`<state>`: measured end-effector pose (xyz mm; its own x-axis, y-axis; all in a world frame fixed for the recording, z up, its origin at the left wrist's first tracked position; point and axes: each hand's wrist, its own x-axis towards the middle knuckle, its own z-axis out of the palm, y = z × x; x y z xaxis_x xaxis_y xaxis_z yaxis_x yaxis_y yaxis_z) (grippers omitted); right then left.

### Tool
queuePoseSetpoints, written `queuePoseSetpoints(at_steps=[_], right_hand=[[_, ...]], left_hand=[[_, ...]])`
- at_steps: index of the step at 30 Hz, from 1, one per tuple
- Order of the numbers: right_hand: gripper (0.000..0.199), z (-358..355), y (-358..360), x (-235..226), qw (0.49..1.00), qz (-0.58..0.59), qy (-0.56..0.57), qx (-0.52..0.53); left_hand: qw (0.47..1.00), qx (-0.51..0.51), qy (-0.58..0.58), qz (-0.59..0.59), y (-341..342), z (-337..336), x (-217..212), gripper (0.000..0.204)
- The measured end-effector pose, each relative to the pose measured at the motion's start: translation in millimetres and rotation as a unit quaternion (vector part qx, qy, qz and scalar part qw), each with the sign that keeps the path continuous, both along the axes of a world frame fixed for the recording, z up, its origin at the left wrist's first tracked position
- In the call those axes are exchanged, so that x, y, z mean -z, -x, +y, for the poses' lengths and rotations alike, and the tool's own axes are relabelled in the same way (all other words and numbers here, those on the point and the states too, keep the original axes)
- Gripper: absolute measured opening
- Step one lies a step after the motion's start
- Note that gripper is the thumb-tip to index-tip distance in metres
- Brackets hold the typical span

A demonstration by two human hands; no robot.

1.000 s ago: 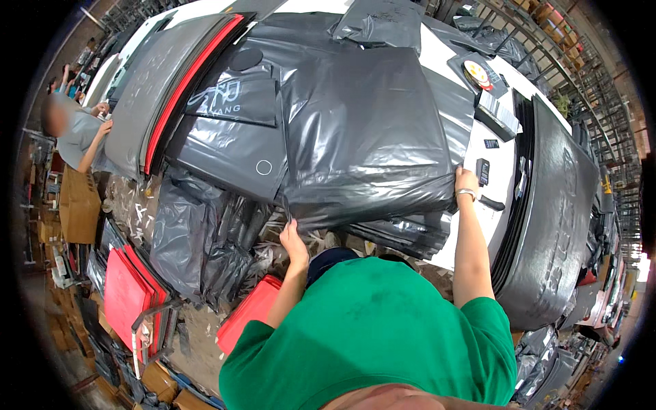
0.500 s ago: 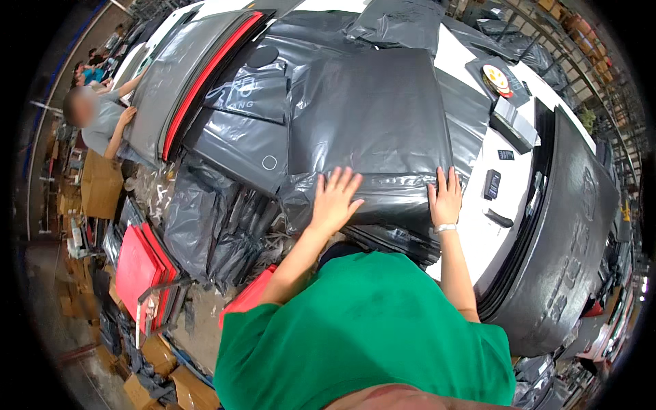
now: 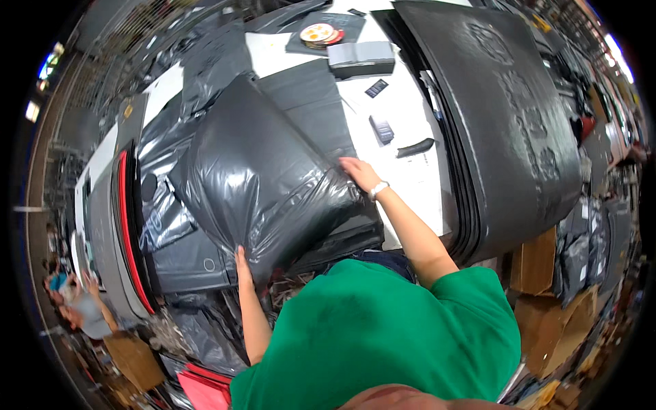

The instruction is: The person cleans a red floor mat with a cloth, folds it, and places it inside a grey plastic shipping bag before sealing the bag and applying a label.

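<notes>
A large black plastic-wrapped package (image 3: 266, 164) lies across the table in front of me, its glossy film bulging and creased. My left hand (image 3: 244, 266) grips its near left edge, and folds in the film fan out from there. At its right edge my right hand (image 3: 360, 173), with a pale band on the wrist, grips the plastic; some fingertips are hidden by the film. Beneath the package lie flat dark sheets (image 3: 307, 99) and, to the left, a black panel (image 3: 184, 268) with a small ring mark.
On the white tabletop (image 3: 425, 181) at right lie a grey box (image 3: 361, 59), a small black box (image 3: 381, 128) and a black curved tool (image 3: 415, 147). A tall stack of embossed black panels (image 3: 506, 137) stands beyond. Red-edged panels (image 3: 128, 232) and another person (image 3: 92, 314) are at left.
My view has swung to the right. The package has turned askew to the sheets below, and its film has bulged and creased. My hands have gone from lying flat to gripping its sides.
</notes>
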<state>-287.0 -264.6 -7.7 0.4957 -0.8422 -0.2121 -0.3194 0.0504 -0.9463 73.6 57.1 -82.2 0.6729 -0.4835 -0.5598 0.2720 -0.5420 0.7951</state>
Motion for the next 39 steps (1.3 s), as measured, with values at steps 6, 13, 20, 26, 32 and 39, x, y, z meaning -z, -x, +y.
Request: queuePoseSetpoints(at_steps=[6, 13, 20, 26, 32, 39], right_hand=[[0.043, 15, 126, 15, 0.814, 0.455, 0.063, 0.357], [0.05, -21, 168, 55, 0.841, 0.432, -0.059, 0.32], [0.017, 45, 119, 1, 0.906, -0.203, -0.268, 0.259], [0.017, 114, 18, -132, 0.962, -0.241, -0.118, 0.057], [0.016, 125, -5, -154, 0.976, -0.213, -0.035, -0.018], [0.018, 127, -16, -164, 0.966, -0.225, -0.126, -0.012]], left_hand=[[0.993, 0.002, -0.034, -0.116, -3, 5, -14, 0.079], [0.949, 0.035, -0.08, -0.302, 17, -16, -55, 0.068], [0.938, 0.081, 0.154, -0.299, 103, -54, -160, 0.03], [0.935, 0.269, 0.23, 0.025, 201, -106, -222, 0.025], [0.945, 0.177, 0.275, 0.022, 196, -94, -230, 0.013], [0.94, 0.139, 0.307, 0.053, 196, -84, -230, 0.01]])
